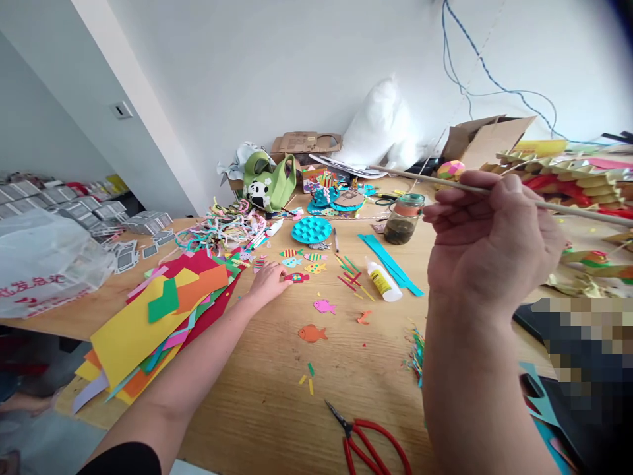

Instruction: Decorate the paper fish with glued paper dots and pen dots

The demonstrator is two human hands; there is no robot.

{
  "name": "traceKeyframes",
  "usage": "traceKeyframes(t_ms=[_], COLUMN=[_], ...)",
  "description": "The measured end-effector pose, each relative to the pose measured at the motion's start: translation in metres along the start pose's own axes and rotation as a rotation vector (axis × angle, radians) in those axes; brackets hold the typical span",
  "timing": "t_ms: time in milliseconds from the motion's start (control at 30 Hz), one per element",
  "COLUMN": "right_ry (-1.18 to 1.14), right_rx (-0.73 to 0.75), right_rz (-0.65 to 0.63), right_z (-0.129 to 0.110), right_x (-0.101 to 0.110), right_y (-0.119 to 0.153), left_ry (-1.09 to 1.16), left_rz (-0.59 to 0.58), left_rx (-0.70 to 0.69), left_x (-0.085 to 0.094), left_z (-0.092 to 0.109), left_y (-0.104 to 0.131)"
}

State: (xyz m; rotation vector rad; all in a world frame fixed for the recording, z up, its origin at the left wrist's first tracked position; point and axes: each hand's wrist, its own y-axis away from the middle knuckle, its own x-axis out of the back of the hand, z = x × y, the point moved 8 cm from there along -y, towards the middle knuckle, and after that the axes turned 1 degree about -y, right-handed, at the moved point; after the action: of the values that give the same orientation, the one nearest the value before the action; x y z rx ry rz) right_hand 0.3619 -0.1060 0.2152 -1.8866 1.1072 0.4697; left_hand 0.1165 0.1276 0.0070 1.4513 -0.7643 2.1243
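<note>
My left hand (267, 285) reaches across the table, its fingertips closed on the left end of a red paper fish (298, 278) with coloured patches. Decorated paper fish lie just beyond it, among them a yellow spotted fish (315, 268) and a striped fish (291, 253). Nearer me are a plain pink fish (324, 305) and an orange fish (312, 333). Raised at the right, my right hand (494, 231) grips a long thin wooden stick (425, 178) between thumb and fingers. The stick's far end points left, over the back of the table.
A glue bottle (384, 280) lies beside narrow paper strips (350, 272) and blue strips (390, 264). Behind stands a glass jar (403, 221). Red-handled scissors (366, 442) lie at the front. Coloured paper sheets (143, 330) are piled left; a cardboard box (487, 142) sits at back right.
</note>
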Motion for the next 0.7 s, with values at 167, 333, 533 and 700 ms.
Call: traceKeyframes(t_ms=[167, 333, 533, 700], right_ry=[-0.014, 0.007, 0.033, 0.088], right_rx=[-0.006, -0.003, -0.017, -0.020], right_rz=[-0.011, -0.030, -0.086, -0.161], right_z=[0.000, 0.002, 0.007, 0.010], right_x=[-0.001, 0.000, -0.009, -0.024], right_y=[0.001, -0.001, 0.006, 0.021], left_ry=[-0.064, -0.060, -0.021, 0.012], left_rz=[0.037, 0.107, 0.164, 0.103], left_rx=[-0.027, -0.043, -0.063, -0.150], left_x=[0.002, 0.015, 0.025, 0.011], left_z=[0.003, 0.006, 0.015, 0.028], left_y=[-0.009, -0.009, 0.023, 0.038])
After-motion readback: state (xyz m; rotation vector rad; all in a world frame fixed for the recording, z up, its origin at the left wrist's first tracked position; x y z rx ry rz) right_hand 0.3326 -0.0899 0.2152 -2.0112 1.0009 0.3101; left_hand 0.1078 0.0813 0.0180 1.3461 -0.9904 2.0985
